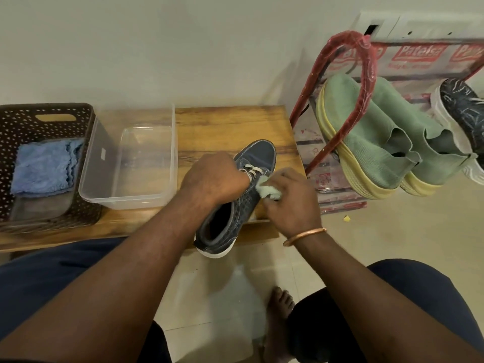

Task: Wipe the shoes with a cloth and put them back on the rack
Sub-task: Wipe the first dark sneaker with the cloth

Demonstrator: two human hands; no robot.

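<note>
The dark blue lace-up sneaker (pixel 259 158) lies on the wooden bench (pixel 222 124), toe pointing away from the person and heel hanging over the bench's near edge, its white sole showing beneath. The left hand (pixel 213 179) grips the sneaker from above at the laces, fingers curled down over the tongue. The right hand (pixel 290 203) is at the sneaker's right side, fingers closed round a bunched pale green cloth (pixel 267 191) that is pressed against the upper just beside the white laces. A copper-coloured bangle (pixel 305 235) sits on that wrist.

Left of the sneaker, on the same bench, stands a clear plastic tub (pixel 167 158), and further left, touching it, a brown perforated basket (pixel 47 107) holding a folded blue cloth (pixel 42 169).

Right of the sneaker, on the floor just beside the bench end, stands the shoe rack (pixel 368 82), its frame wrapped in red plastic. A pair of green knit shoes with yellow soles (pixel 366 127) rests tilted on it, and beyond them a dark patterned shoe with a white sole (pixel 461 106).

Nearer than the sneaker, below its heel, a bare foot (pixel 280 302) rests on the pale tiled floor between the person's dark-clad knees.
</note>
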